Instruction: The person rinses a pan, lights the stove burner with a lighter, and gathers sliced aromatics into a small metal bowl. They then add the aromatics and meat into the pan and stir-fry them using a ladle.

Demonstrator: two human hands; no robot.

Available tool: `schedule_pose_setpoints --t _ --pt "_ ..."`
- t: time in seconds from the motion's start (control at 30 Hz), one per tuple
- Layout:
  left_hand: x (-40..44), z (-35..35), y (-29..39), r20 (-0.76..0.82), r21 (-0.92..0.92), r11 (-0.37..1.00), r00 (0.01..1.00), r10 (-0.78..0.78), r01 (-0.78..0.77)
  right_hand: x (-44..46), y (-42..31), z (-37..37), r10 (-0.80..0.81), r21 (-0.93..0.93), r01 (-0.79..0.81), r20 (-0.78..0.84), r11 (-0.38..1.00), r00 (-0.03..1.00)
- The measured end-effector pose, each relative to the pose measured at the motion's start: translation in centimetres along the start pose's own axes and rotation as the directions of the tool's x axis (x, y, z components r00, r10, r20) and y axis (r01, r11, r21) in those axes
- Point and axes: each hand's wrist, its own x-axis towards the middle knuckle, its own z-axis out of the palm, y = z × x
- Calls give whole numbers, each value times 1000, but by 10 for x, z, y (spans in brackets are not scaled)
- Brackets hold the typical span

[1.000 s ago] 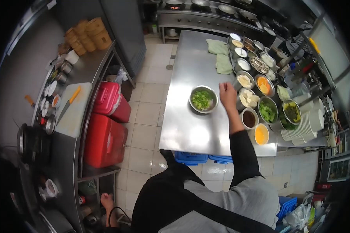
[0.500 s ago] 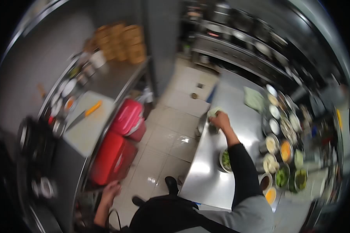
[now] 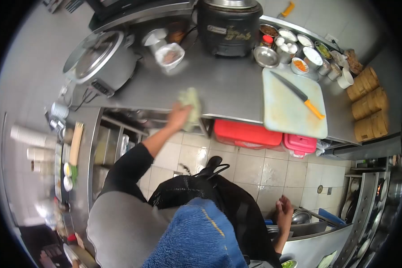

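In the head view my left hand (image 3: 178, 116) is closed on a pale green cloth (image 3: 192, 105), blurred by motion. The cloth is at the front edge of the steel counter (image 3: 232, 94); whether it touches the counter I cannot tell. A small white bowl (image 3: 170, 58) lined with a thin bag, holding something brownish, stands beyond it. Near the lower right is my right hand (image 3: 284, 212), with loosely bent fingers apart and nothing visible in them. It is close to a metal bowl (image 3: 301, 217) and the second steel table (image 3: 308, 245).
A rice cooker (image 3: 100, 62) stands at the left, a black pot warmer (image 3: 230, 29) at the back. On the right, a knife (image 3: 299, 94) lies across a cutting board (image 3: 295, 118), near ingredient containers and bamboo steamers (image 3: 368, 105). Red bins (image 3: 248, 134) sit under the counter edge.
My view has turned left from the other steel table to face this counter. A pale green item was in my right hand; now my left hand holds a cloth and my right is empty.
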Motion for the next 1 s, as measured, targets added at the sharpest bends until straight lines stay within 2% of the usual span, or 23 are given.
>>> schedule_pose_setpoints --t 0.03,0.07,0.13,0.27,0.3,0.33,0.37,0.4,0.43,0.47,0.53,0.57,0.6,0.63,0.67,0.7,0.73,0.77,0.8,0.87,0.9,0.97,1.0 --pt "43 -20 -43 -218 464 879 948 234 -110 7 0 5 8 1 -8 -33 1000 999" --pt "75 -34 -77 -270 655 740 868 417 -152 5 0 10 41 -27 -41 -12 999 999" --pt "116 -35 -67 -251 822 569 883 396 -22 6 -8 22 45 -135 -43 12 990 999" --pt "183 23 -4 -135 781 579 842 523 -235 30 -64 65 1 -129 -1 1 992 1000" --pt "217 35 -3 -160 781 559 777 609 -277 38 -65 77 6 -107 -7 -11 994 1000" --pt "237 78 15 -142 767 524 698 702 -371 47 -67 86 -91 -221 91 12 971 996" --pt "194 93 62 -70 661 543 678 732 -517 51 -65 94 -80 -218 80 9 973 997" --pt "215 124 44 92 603 330 474 876 -726 50 -68 99 -90 -160 92 25 983 996" --pt "185 145 67 261 499 306 477 839 -811 43 -73 99 -102 -129 104 20 986 995" --pt "146 155 86 408 455 170 374 833 -874 38 -58 106 -236 -206 212 -97 955 967" --pt "159 179 77 568 215 -67 69 820 -974 14 -52 106 -157 -120 128 -276 985 948" --pt "164 182 86 519 172 -84 18 854 -982 0 -37 104 -197 -161 139 -433 977 880" --pt "171 181 102 464 151 -82 -3 886 -985 -18 -34 94 -97 -79 64 -554 995 827" --pt "186 186 113 479 382 2 200 855 -924 -40 -21 85 -37 -27 25 -671 999 740" --pt "194 194 126 434 607 70 404 805 -791 -58 4 82 72 49 -55 -817 997 572" --pt "169 178 165 479 641 151 546 687 -752 -80 20 76 193 133 -182 -909 974 369" --pt "140 173 206 510 678 220 665 546 -701 -104 37 63 291 275 -110 -940 955 178" --pt "169 176 208 431 534 68 341 835 -843 -132 52 51 440 440 -115 -898 891 -27" --pt "195 190 212 241 401 -131 -33 970 -907 -157 102 42 422 435 -14 -880 900 -218" --pt "95 219 261 143 53 -116 -107 984 -992 -202 126 12 715 633 333 -619 699 -324" --pt "63 248 273 203 -176 -64 -99 974 -982 -217 138 -4 777 632 454 -536 629 -329" --pt "-18 309 291 519 -492 265 -35 854 -829 -230 163 -40 827 594 581 -459 557 -325" --pt "-56 343 300 649 -538 372 -91 755 -756 -230 176 -54 846 578 629 -451 520 -285"
